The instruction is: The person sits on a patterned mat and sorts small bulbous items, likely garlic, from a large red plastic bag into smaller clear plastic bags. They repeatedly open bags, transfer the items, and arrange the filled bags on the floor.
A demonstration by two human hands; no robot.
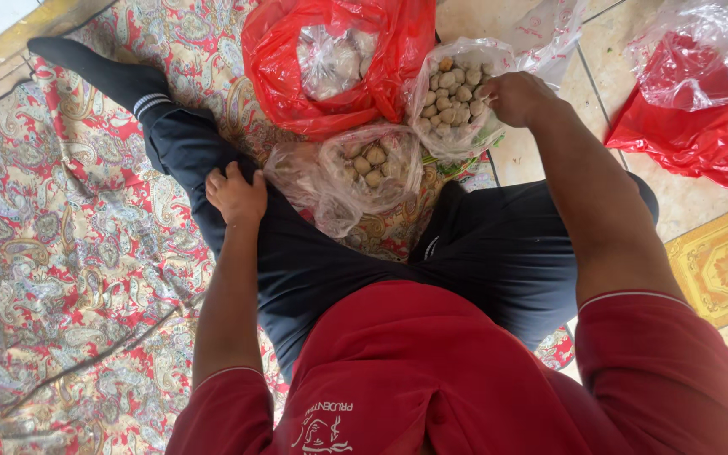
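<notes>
At the bottom of the frame sat the person's red shirt (431, 379), with dark trousers (482, 253) stretched above it across a patterned red mat (61, 253). Left of centre, the left hand (236, 194) lay on the thigh, fingers loosely curled, gripping nothing. Just beside it, at the centre, a clear plastic bag (364, 168) held a few pale round balls. Above and to the right, the right hand (516, 97) was closed around the rim of a second clear bag (457, 97), filled with more of the same balls. Farther up, a red plastic bag (339, 59) sat at top centre, and another red bag (701, 126) lay on the tiled floor (718, 270) at upper right
</notes>
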